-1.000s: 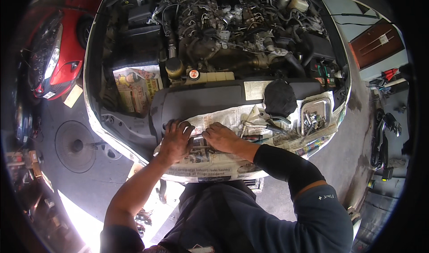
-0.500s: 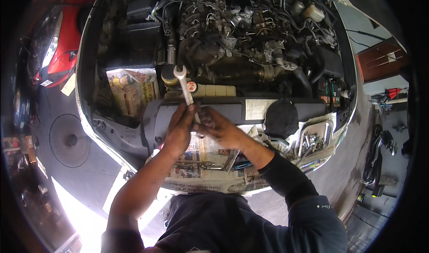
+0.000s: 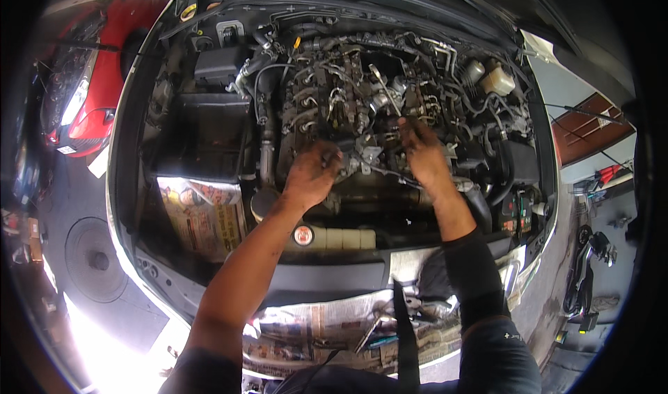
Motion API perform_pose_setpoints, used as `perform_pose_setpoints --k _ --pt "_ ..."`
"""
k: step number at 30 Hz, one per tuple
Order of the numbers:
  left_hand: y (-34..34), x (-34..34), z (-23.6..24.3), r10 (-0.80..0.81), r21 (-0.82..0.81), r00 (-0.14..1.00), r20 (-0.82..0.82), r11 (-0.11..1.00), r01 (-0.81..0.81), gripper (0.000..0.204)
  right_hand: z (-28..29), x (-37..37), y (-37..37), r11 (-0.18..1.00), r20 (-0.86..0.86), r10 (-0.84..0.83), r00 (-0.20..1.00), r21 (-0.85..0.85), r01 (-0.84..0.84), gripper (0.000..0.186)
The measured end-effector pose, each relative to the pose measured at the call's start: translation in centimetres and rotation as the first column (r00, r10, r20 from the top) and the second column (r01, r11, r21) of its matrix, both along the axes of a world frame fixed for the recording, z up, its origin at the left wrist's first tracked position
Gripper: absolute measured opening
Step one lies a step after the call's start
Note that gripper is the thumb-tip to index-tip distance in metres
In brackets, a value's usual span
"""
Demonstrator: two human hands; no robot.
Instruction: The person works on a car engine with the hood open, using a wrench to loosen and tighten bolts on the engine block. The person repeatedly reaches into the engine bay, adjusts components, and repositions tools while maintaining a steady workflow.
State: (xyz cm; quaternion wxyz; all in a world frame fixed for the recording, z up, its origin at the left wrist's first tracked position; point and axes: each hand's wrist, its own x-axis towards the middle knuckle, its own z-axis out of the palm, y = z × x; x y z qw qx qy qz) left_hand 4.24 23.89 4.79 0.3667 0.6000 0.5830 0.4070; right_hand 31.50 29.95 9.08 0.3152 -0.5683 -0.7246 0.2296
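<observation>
My right hand [image 3: 421,150] grips the lower end of a steel combination wrench [image 3: 386,91], which angles up and back across the middle of the engine [image 3: 365,119], among metal pipes and fittings. My left hand [image 3: 313,171] rests at the front left part of the engine, fingers curled near hoses and a bracket; whatever it may hold is too small or hidden to make out.
A translucent reservoir [image 3: 341,238] and newspaper with tools [image 3: 313,324] lie at the front. Newspaper [image 3: 202,213] sits at the bay's left. The raised hood [image 3: 570,18] is upper right. A red car [image 3: 83,115], fan [image 3: 97,258] and wall items [image 3: 598,255] flank the bay.
Both hands moved forward from the newspaper-covered front into the engine. The wrench, lifted in both hands half a second ago, is now in my right hand over the engine.
</observation>
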Motion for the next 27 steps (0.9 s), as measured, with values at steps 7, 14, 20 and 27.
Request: perform_pose_setpoints --k 7,14,20,27 --pt "5.0 0.0 0.0 -0.038 -0.158 0.999 -0.014 0.987 0.036 0.04 1.3 -1.5 11.6 0.991 0.384 -0.096 0.918 0.128 0.05 0.042" --pt "4.4 0.6 -0.4 -0.049 -0.038 0.978 -0.204 0.998 0.042 0.037 -3.2 -4.4 19.6 0.99 0.725 -0.081 0.684 0.136 -0.027 0.045" --pt "2.6 1.4 -0.2 -0.025 -0.007 0.939 -0.344 1.0 0.024 0.042 -4.5 -6.8 20.7 0.997 0.754 -0.023 0.656 0.062 -0.036 0.041" --pt "2.2 1.5 -1.1 0.027 0.08 0.95 -0.31 0.997 -0.003 0.042 -5.6 -8.9 19.2 0.996 0.78 -0.088 0.62 0.087 0.031 0.04"
